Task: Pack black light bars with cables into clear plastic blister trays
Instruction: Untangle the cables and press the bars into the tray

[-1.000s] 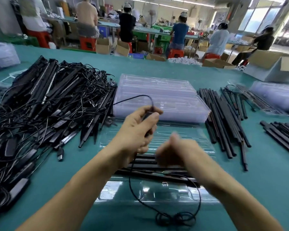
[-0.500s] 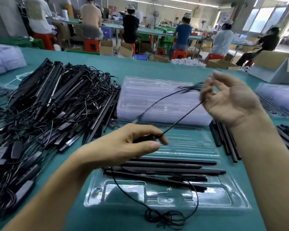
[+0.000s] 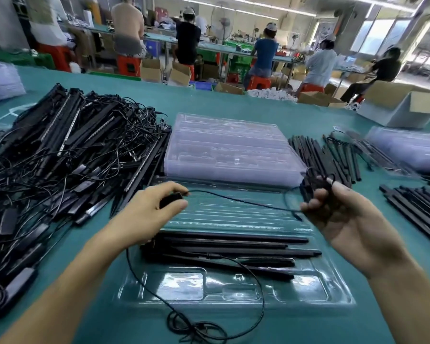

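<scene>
Both hands are raised over the work, apart, with one black cable (image 3: pixel 238 201) drawn between them. Your left hand (image 3: pixel 157 212) pinches a small inline module (image 3: pixel 170 200) on that cable between thumb and fingertips. Your right hand (image 3: pixel 348 219) is palm-up with the fingers curled, and several loops of the cable are wound round them. It grips the loops; it is not spread.

The open blister tray (image 3: pixel 338 284) lies flat on the green table, directly below both hands and reaching toward you. Several light bars (image 3: pixel 233 242) are laid in its middle with their long axis running left to right across you, parallel to the stretched cable. A row of shallow pockets (image 3: pixel 184 284) runs along the near edge, and they look unfilled. Slack cable drops from under your left hand into a loose tangle (image 3: pixel 196 330) in front of the tray.

Judgement: the coil must travel down and toward you to reach a pocket. Your right hand carries it, so that hand leads, while your left stands nearer the bars' left ends.

Beyond the tray is a stack of empty trays (image 3: pixel 233 145). A heap of cabled bars (image 3: pixel 72 150) lies at your left and loose bars (image 3: pixel 325 155) at your right.

Markings: no brand, label or writing can be read on tray, bars or module; the picture is too soft to tell.
</scene>
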{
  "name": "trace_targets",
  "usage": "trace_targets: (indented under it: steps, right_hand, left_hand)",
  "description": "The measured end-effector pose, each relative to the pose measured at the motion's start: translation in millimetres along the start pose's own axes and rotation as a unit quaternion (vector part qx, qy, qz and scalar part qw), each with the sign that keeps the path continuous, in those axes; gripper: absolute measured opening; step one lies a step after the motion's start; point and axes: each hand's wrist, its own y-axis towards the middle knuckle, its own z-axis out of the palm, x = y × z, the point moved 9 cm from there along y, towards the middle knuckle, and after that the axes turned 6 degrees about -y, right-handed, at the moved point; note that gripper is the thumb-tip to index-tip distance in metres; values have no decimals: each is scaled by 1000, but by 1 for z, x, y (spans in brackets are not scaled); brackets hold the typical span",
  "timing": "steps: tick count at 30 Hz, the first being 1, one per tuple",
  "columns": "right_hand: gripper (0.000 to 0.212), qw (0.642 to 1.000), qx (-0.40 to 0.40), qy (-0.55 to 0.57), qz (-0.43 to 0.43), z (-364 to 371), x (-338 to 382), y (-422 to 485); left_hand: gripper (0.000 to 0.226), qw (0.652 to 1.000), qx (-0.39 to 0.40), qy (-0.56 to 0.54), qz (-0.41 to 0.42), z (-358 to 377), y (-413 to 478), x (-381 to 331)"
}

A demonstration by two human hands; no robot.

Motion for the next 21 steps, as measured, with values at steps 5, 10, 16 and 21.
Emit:
trace_targets:
  steps: [5,10,16,21]
  right_hand:
    - [40,994,96,-48,-11,26,-5,-14]
    - [20,985,151,-58,-60,76,17,2]
    - [31,929,184,-305,-95,139,8,13]
    - [57,928,14,-344,-142,112,-5,5]
  left_hand:
    - [16,999,46,-6,-21,2,-4,2]
    - [61,985,168,8,27,34,-12,-26]
    - [33,976,69,-145,146,41,3,-89]
    - [45,942,-96,-302,110,7,12,-83]
